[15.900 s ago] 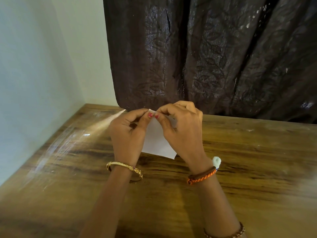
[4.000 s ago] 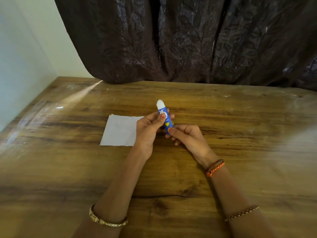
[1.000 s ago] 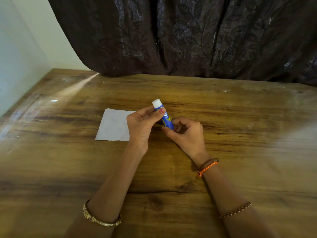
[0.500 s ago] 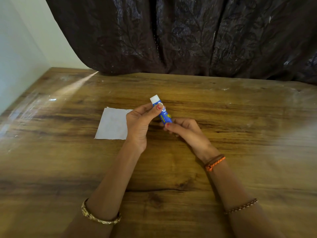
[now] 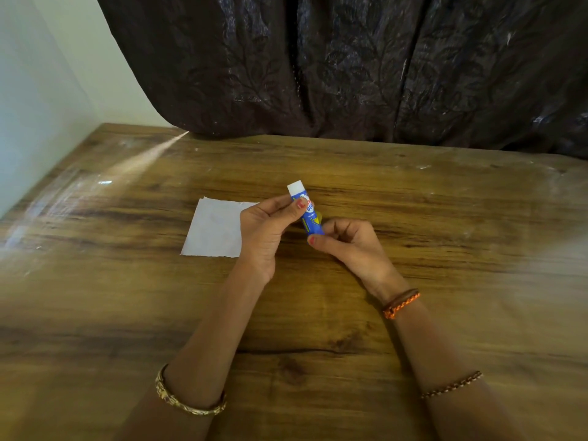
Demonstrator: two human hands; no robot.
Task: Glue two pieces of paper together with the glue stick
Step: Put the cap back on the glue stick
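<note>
A blue glue stick [image 5: 308,214] with a white end pointing up and away is held above the wooden table [image 5: 413,218]. My left hand [image 5: 265,232] pinches its upper body between thumb and fingers. My right hand [image 5: 351,246] grips its lower end with the fingertips. A white piece of paper [image 5: 214,229] lies flat on the table just left of my left hand, its right edge hidden behind that hand. I cannot tell whether it is one sheet or two stacked.
A dark patterned curtain [image 5: 350,68] hangs along the table's far edge. A pale wall [image 5: 35,100] borders the table on the left. Bracelets circle both wrists.
The glue stick stays held by both hands in about the same place. My right hand's fingers have shifted slightly around its lower end. The paper has not moved.
</note>
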